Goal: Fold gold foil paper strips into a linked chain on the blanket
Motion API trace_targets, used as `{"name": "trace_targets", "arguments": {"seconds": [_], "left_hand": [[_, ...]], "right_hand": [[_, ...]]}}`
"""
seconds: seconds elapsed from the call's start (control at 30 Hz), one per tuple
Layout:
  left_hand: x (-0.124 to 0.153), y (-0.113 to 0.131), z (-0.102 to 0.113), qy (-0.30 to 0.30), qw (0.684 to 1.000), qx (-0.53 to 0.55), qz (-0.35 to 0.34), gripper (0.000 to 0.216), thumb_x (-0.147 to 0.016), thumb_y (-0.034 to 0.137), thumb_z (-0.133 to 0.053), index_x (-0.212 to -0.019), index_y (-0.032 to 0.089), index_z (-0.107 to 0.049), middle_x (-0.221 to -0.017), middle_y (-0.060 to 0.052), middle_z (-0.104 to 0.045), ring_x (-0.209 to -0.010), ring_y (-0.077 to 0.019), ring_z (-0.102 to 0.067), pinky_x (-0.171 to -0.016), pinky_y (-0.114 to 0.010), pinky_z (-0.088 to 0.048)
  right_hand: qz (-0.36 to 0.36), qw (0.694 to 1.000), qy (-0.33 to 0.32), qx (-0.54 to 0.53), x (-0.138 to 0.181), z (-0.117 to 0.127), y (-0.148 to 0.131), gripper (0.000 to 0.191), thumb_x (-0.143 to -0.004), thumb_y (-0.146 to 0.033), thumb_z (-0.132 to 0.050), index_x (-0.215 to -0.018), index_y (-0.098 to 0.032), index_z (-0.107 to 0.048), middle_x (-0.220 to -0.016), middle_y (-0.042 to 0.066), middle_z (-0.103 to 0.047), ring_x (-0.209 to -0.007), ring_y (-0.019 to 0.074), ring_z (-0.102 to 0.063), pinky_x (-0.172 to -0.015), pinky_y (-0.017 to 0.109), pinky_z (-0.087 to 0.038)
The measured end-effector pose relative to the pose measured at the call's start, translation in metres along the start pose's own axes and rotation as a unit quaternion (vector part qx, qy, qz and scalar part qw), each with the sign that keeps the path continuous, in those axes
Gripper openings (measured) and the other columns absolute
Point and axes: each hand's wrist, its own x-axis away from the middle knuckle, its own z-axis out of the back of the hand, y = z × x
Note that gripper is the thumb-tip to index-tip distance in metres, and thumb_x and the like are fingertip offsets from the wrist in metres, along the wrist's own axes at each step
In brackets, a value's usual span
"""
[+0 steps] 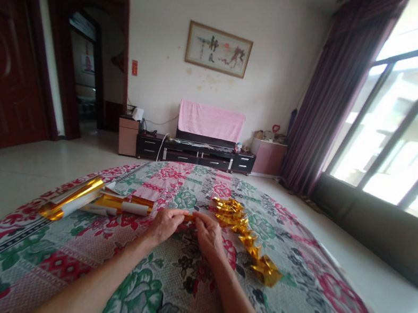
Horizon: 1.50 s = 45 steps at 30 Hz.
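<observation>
Two ends of gold strip (189, 218): now being pinched by left hand (165, 225) and right hand (210, 234) above floral cloth (137, 298), apparently for tautness.
Folded gold pieces (240, 228): lined up beside right hand, seemingly for order.
Gold sheets (115, 203): laid beyond left hand, likely for easy reach.

- The folded pieces (238, 224) are of shiny gold colour.
- The loose sheets (77, 202) are gold and white.
- The cloth (136, 305) has red, green and grey flowers.
- The towel (211, 121) is pink.
</observation>
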Motion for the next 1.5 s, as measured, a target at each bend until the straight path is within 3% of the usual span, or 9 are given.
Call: {"name": "trace_targets", "arguments": {"seconds": [0.2, 0.53, 0.73, 1.0, 1.5], "left_hand": [[0.001, 0.004, -0.001, -0.015, 0.999, -0.013, 0.032, 0.041, -0.07, 0.025, -0.047, -0.104, 0.013, -0.066, -0.069, -0.003, -0.07, -0.061, -0.0163, -0.063, -0.055, -0.023, -0.047], [0.002, 0.005, -0.003, 0.002, 0.998, -0.063, 0.025, 0.04, -0.073, 0.021, -0.046, -0.106, 0.013, -0.065, -0.062, -0.002, -0.068, -0.059, -0.0156, -0.062, -0.053, -0.022, -0.047], [-0.001, 0.0, -0.006, 0.007, 0.997, -0.075, 0.031, 0.038, -0.074, 0.021, -0.044, -0.105, 0.016, -0.066, -0.072, -0.002, -0.071, -0.066, -0.016, -0.065, -0.057, -0.022, -0.048], [-0.004, -0.01, -0.01, 0.02, 0.997, -0.076, -0.012, 0.036, -0.074, 0.022, -0.043, -0.1, 0.016, -0.067, -0.083, -0.003, -0.072, -0.082, -0.0172, -0.065, -0.068, -0.024, -0.05], [0.005, 0.006, -0.011, 0.041, 0.992, -0.122, -0.011, 0.034, -0.075, 0.02, -0.043, -0.097, 0.017, -0.069, -0.067, -0.003, -0.071, -0.069, -0.0159, -0.065, -0.07, -0.025, -0.049]], "right_hand": [[0.009, 1.0, -0.009, 0.017, 0.0, -0.001, 0.002, 0.036, -0.078, -0.031, -0.043, -0.1, -0.017, -0.068, -0.076, 0.002, -0.067, -0.063, 0.0139, -0.059, -0.056, 0.021, -0.047], [-0.008, 0.999, 0.009, 0.053, -0.001, -0.001, 0.001, 0.037, -0.079, -0.032, -0.042, -0.099, -0.015, -0.068, -0.082, 0.006, -0.07, -0.068, 0.0161, -0.063, -0.062, 0.023, -0.05], [-0.014, 0.998, 0.006, 0.061, -0.001, -0.001, 0.002, 0.038, -0.079, -0.031, -0.041, -0.1, -0.015, -0.068, -0.08, 0.005, -0.07, -0.069, 0.0165, -0.064, -0.064, 0.024, -0.05], [-0.016, 0.998, 0.005, 0.062, -0.001, -0.001, 0.001, 0.039, -0.08, -0.033, -0.04, -0.1, -0.014, -0.068, -0.083, 0.006, -0.07, -0.07, 0.0177, -0.064, -0.064, 0.025, -0.05], [-0.015, 0.998, 0.016, 0.065, 0.001, -0.001, -0.003, 0.038, -0.078, -0.032, -0.041, -0.097, -0.016, -0.069, -0.083, 0.005, -0.07, -0.067, 0.017, -0.063, -0.063, 0.025, -0.05]]}}
